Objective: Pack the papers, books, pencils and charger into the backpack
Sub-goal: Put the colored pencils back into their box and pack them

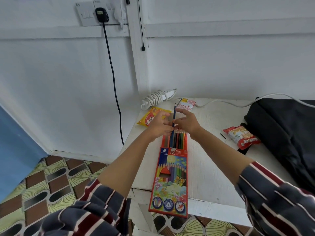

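Observation:
An orange box of coloured pencils (170, 181) lies on the white table (213, 167), its far end open with several pencils showing. A blue pencil (173, 124) sticks out farther than the others. My left hand (160, 126) and my right hand (186, 124) meet at the box's open end, and their fingers pinch the blue pencil from either side. The dark backpack (289, 133) lies at the table's right. A white charger (157, 97) with its cable wound round it sits at the table's far left corner.
A yellow snack packet (150, 119) lies beyond my left hand, a white-and-red packet (186, 103) beyond my right, and a red snack packet (242, 137) against the backpack. A white cable (230, 103) runs along the table's back edge. A black plug (102, 15) and cord hang on the wall.

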Available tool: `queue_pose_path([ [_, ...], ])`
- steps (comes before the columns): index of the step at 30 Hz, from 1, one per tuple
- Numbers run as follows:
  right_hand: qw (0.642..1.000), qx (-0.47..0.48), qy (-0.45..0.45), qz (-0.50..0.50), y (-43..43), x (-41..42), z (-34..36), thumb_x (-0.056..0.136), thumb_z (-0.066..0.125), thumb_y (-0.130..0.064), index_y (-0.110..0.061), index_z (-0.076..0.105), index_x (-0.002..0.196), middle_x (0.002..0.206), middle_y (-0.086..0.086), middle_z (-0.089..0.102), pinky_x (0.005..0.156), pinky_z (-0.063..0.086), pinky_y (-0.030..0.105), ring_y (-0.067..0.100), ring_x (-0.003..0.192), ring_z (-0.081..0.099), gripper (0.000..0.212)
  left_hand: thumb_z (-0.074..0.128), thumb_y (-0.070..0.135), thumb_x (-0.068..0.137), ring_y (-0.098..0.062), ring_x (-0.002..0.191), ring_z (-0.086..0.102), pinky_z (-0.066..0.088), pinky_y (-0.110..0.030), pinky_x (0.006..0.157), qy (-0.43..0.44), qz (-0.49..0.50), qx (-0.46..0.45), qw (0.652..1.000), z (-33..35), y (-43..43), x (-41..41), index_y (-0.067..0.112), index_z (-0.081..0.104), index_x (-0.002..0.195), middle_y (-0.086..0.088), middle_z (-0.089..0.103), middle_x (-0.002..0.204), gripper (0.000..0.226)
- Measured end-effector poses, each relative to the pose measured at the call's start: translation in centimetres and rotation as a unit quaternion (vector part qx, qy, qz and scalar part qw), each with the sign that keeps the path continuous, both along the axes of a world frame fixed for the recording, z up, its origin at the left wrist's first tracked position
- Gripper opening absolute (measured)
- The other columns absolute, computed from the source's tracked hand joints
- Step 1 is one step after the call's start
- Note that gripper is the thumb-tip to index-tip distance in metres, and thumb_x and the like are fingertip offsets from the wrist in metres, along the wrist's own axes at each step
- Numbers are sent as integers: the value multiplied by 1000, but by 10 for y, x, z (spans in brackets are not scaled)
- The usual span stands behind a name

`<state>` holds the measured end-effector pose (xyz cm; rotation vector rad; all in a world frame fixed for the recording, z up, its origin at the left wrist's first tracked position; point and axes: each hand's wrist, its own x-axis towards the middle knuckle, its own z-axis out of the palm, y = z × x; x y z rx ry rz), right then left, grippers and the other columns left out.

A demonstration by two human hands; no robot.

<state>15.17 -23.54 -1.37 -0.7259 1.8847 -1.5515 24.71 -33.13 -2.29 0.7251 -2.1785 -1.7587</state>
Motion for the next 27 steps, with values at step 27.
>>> queue_pose_path([
  [27,906,145,386,94,4,-10,-49,85,65,-23,-20,55,128,116,5,61,84,40,25,16,101,53,45,68,7,82,-17,100,60,40,-20,78,-147,-82,-248,954,-16,-17,12,2,69,107,-11,68,110,26],
])
